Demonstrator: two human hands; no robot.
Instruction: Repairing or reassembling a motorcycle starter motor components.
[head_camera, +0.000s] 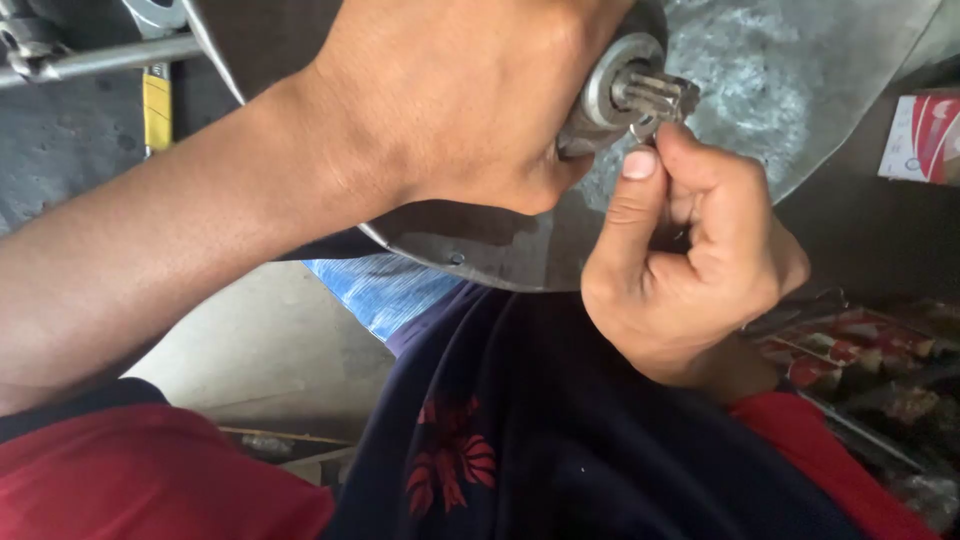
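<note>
Pinion gear (660, 95) on its short shaft sits right at your right hand's (690, 260) fingertips, just above the thumb. Shaft axis runs roughly from your left palm out toward the upper right, gear end free.

Left hand (470, 100) is wrapped tight around the dark cylindrical body (585, 130) behind the gear; only the collar and gear stick out past your fingers. So left holds, right is the one at the teeth.

Right hand is curled nearly closed, thumb and forefinger pinched at the gear's lower edge. Something small and metallic may be in the pinch, can't tell.

Behind both hands: a big grey metal disc (800, 90), rim curving below your left wrist.

Right of your right hand: a red-and-white carton (925, 135); below it a tray of red packets (850, 360), contents unclear. Above your left forearm: a steel bar (110, 60).
</note>
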